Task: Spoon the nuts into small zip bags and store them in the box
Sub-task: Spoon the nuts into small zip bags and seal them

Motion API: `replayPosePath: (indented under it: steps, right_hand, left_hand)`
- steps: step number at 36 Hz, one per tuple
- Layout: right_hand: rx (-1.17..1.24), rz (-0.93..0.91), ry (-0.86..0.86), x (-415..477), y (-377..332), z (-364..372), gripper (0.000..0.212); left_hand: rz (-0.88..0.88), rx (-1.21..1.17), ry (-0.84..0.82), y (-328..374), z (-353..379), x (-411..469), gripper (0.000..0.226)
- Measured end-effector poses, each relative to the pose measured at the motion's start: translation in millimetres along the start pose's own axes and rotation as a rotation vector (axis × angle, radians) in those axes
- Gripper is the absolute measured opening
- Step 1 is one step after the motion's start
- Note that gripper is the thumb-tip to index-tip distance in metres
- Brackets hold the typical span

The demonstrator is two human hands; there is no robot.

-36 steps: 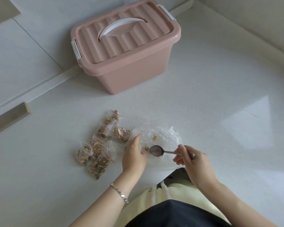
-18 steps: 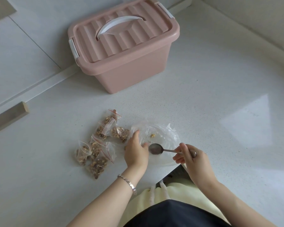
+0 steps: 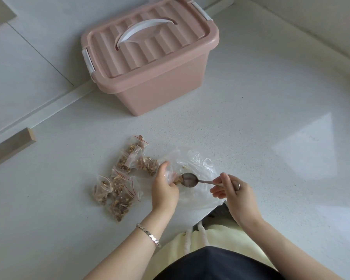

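Nuts [image 3: 177, 179], brown bits, in left hand's [image 3: 164, 190] small bag; right hand [image 3: 233, 190] grips spoon [image 3: 192, 179].

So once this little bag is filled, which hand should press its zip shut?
Probably the left hand: it already grips the small zip bag at its mouth. The right hand is occupied with the spoon, whose bowl sits at the bag opening.

Glossy speckled counter [image 3: 251, 138], ribbed plastic box [image 3: 150, 63], metal spoon [image 3: 190, 179].

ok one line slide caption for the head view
Left hand holds a small zip bag open as right hand spoons in nuts.
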State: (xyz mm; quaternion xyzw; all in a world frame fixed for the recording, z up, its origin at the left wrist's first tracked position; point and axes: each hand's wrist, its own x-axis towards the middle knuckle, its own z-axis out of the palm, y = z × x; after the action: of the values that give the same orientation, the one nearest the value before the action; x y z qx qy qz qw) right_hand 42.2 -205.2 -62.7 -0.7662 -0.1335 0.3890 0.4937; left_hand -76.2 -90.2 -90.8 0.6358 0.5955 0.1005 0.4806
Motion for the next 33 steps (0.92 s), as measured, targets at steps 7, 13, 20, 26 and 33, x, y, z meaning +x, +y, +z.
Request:
replayPosePath:
  steps: [7, 13, 20, 26, 33]
  right_hand:
    - [0.142, 0.111, -0.020, 11.7, 8.3, -2.9, 0.032]
    - [0.325, 0.332, -0.055, 20.0, 20.9, -9.0, 0.037]
    - [0.483, 0.458, -0.068, 25.0, 33.7, -12.4, 0.036]
    - [0.488, 0.461, -0.065, 26.6, 33.5, -13.4, 0.036]
    - [0.440, 0.408, -0.073, 23.4, 29.1, -15.0, 0.036]
  left_hand:
    - [0.029, -0.043, -0.014, 10.0, 2.0, -5.4, 0.057]
    - [0.086, 0.054, -0.074, 11.2, 0.8, -5.4, 0.060]
    - [0.046, 0.218, -0.048, 12.1, -3.4, -5.9, 0.063]
    - [-0.023, 0.089, -0.061, 14.1, -4.3, -0.1, 0.059]
    - [-0.104, 0.020, -0.063, 18.4, -5.8, 3.5, 0.057]
